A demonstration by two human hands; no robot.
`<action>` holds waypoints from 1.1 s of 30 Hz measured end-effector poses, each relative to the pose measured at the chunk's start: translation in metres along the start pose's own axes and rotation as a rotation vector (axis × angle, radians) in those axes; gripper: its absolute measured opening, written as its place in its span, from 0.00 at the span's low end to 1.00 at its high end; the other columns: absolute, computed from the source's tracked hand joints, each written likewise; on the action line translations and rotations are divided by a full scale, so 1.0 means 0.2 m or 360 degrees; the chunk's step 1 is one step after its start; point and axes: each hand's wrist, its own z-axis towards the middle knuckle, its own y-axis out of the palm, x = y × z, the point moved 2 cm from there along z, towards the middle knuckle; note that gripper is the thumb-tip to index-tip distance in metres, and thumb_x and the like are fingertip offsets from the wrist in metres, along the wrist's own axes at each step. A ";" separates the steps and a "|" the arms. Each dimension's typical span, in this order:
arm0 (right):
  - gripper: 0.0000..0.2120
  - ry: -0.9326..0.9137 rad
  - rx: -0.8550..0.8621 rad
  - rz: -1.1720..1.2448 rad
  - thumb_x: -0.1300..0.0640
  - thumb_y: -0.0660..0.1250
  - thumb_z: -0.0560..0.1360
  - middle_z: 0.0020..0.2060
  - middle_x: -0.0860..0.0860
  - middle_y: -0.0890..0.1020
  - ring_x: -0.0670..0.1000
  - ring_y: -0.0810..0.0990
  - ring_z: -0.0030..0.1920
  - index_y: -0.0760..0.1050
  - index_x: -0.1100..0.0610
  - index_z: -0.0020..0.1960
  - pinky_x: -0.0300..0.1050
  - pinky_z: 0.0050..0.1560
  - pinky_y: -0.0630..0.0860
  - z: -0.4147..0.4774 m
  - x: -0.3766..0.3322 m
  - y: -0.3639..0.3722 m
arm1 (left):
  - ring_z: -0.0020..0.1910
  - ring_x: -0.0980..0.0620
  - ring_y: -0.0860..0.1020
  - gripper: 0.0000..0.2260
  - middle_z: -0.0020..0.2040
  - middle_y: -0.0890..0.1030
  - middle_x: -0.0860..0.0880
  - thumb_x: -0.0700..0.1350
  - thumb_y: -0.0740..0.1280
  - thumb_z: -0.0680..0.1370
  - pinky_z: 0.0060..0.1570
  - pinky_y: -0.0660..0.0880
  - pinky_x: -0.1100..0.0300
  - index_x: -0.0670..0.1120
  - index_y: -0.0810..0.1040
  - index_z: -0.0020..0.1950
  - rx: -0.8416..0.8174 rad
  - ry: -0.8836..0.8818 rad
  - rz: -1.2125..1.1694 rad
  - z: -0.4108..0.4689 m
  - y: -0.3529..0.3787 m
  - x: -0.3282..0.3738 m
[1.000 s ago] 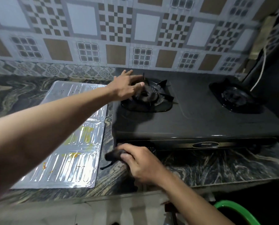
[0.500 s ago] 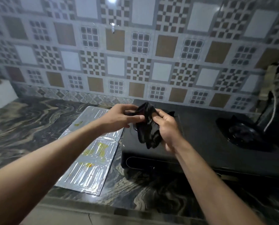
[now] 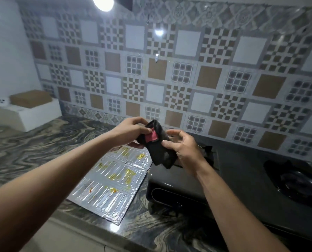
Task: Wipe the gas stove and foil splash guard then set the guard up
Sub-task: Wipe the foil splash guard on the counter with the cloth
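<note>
A black cloth (image 3: 161, 151) with a red patch hangs in the air above the stove's left side. My left hand (image 3: 131, 130) pinches its top edge, and my right hand (image 3: 183, 148) grips its right side with the upper fingers spread. The black two-burner gas stove (image 3: 242, 180) sits on the marble counter at the right. Its left burner is mostly hidden behind my right hand; the right burner (image 3: 297, 179) shows. The foil splash guard (image 3: 111, 186) lies flat on the counter left of the stove, marked with yellow stains.
The patterned tile wall (image 3: 169, 70) rises behind the counter. A white box (image 3: 28, 113) with a brown top stands at the far left of the marble counter (image 3: 33, 148). The counter's front edge runs below the foil.
My right hand lifted the cloth from the counter in front of the stove. My left hand left the burner and took hold of the cloth. The view tilted upward.
</note>
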 end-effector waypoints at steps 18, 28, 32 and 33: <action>0.22 0.0236 -0.0176 0.0407 0.61 0.74 0.70 0.52 0.60 0.81 0.56 0.84 0.47 0.74 0.63 0.63 0.50 0.45 0.82 0.53 0.01 0.54 | 0.53 0.59 0.82 0.19 0.53 0.84 0.55 0.51 0.79 0.68 0.58 0.79 0.53 0.49 0.81 0.56 0.0011 0.0684 0.0866 0.20 -0.54 -0.30; 0.26 0.0339 0.0030 0.0218 0.80 0.69 0.65 0.54 0.64 0.80 0.62 0.82 0.54 0.76 0.65 0.61 0.53 0.53 0.81 0.89 0.27 0.70 | 0.52 0.50 0.84 0.06 0.50 0.87 0.46 0.40 0.69 0.78 0.49 0.82 0.46 0.46 0.86 0.51 -0.0191 0.0281 0.0157 0.72 -0.94 -0.59; 0.21 0.0441 0.0207 -0.0080 0.78 0.69 0.65 0.50 0.63 0.82 0.62 0.83 0.51 0.78 0.59 0.52 0.58 0.55 0.80 1.04 0.40 0.75 | 0.50 0.49 0.84 0.07 0.46 0.86 0.45 0.42 0.66 0.79 0.49 0.80 0.51 0.40 0.83 0.48 -0.0126 0.0227 0.0130 0.90 -1.00 -0.74; 0.20 0.0449 0.0227 -0.0149 0.77 0.70 0.64 0.49 0.62 0.83 0.61 0.84 0.51 0.79 0.59 0.52 0.59 0.56 0.79 1.08 0.43 0.76 | 0.47 0.52 0.84 0.08 0.44 0.86 0.47 0.42 0.66 0.80 0.46 0.80 0.55 0.39 0.81 0.47 -0.0116 0.0215 0.0100 0.94 -0.99 -0.77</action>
